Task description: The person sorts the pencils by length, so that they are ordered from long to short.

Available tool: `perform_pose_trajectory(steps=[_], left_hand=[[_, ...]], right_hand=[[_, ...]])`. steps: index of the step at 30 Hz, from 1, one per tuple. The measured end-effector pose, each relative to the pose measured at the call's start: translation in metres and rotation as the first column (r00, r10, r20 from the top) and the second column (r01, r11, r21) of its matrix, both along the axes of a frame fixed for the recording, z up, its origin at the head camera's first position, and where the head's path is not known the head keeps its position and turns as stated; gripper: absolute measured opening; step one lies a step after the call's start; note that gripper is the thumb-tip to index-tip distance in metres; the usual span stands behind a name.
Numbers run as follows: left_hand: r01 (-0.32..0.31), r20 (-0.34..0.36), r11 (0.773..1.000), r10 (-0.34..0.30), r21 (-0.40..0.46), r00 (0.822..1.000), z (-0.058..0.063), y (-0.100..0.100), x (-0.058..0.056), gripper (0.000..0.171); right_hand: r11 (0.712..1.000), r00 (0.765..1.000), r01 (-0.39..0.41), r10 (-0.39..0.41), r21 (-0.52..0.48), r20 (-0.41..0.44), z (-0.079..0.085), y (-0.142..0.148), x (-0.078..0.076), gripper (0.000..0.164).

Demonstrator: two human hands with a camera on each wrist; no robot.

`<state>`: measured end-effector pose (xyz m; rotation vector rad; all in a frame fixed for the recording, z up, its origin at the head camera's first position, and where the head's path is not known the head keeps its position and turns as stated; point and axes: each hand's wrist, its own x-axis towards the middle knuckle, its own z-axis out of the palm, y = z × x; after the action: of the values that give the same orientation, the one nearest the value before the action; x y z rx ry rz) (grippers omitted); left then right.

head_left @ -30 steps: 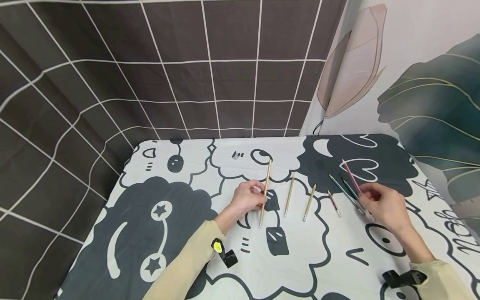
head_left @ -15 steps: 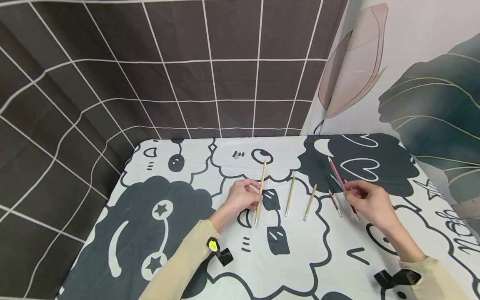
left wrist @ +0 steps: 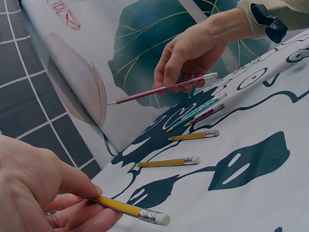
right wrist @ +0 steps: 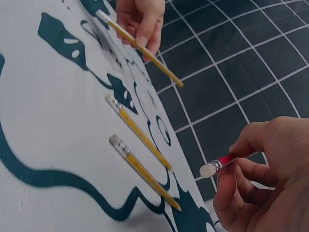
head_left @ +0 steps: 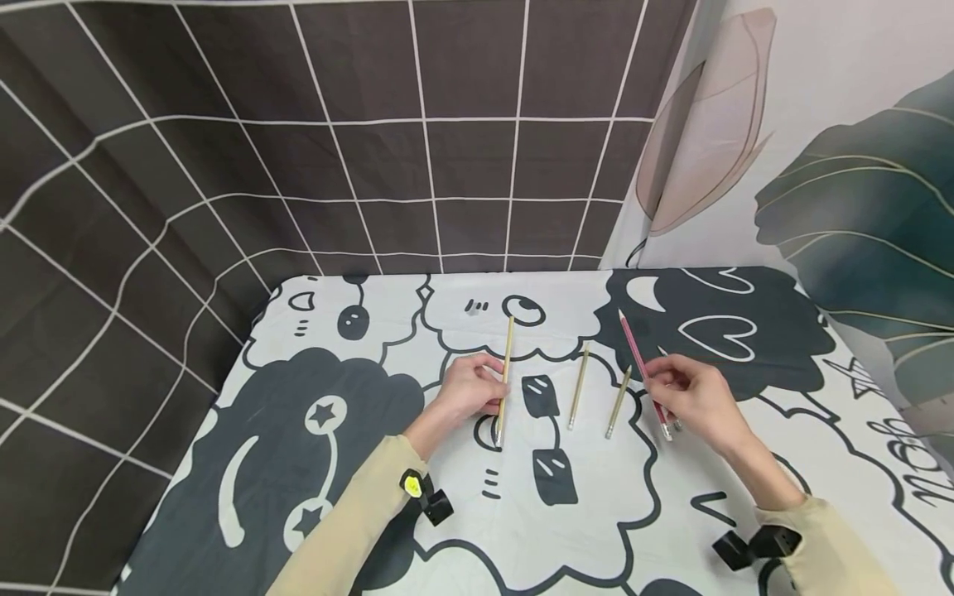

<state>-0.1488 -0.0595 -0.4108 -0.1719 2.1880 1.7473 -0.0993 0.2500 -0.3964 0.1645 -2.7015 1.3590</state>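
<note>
In the head view my left hand (head_left: 468, 387) pinches a yellow pencil (head_left: 508, 352) between thumb and fingers, its point away from me and its white eraser toward me. My right hand (head_left: 693, 396) pinches a red pencil (head_left: 632, 341) above the cloth, tip pointing far and left. Between the hands two yellow pencils (head_left: 578, 386) (left wrist: 169, 162) lie roughly side by side on the cloth. A green pencil (left wrist: 197, 113) and another dark red pencil (left wrist: 208, 114) lie beneath the right hand in the left wrist view; the right hand mostly hides them in the head view.
A white cloth (head_left: 596, 530) with dark cartoon shapes covers the surface. Behind and to the left hangs a dark curtain (head_left: 462, 161) with a white grid. A leaf-patterned curtain (head_left: 857, 207) closes off the right side.
My right hand has carried the red pencil leftward, away from the pencils at the right, toward the yellow ones. My left hand has drifted slightly left with its yellow pencil.
</note>
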Motion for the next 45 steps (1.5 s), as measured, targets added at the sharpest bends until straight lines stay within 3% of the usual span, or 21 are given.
perform_pose_trajectory(steps=[19,25,37,45], left_hand=[[-0.014,-0.006,1.000,0.014,-0.022,1.000,0.002,-0.017,-0.002,0.025],[-0.028,-0.019,0.999,0.028,-0.022,0.999,0.002,-0.020,-0.001,0.025],[-0.076,-0.034,0.993,0.073,-0.087,0.997,0.002,-0.028,0.000,0.024],[-0.070,-0.042,0.987,0.065,-0.143,0.997,0.002,-0.035,-0.001,0.023]], right_hand=[[0.977,0.989,-0.074,0.098,-0.202,0.113,-0.006,-0.046,-0.014,0.023],[0.979,0.985,-0.040,0.072,-0.201,0.156,-0.008,-0.058,-0.017,0.024],[0.975,0.976,-0.046,0.090,-0.216,0.197,-0.010,-0.083,-0.018,0.022],[0.976,0.968,-0.059,0.107,-0.208,0.227,-0.014,-0.102,-0.021,0.018]])
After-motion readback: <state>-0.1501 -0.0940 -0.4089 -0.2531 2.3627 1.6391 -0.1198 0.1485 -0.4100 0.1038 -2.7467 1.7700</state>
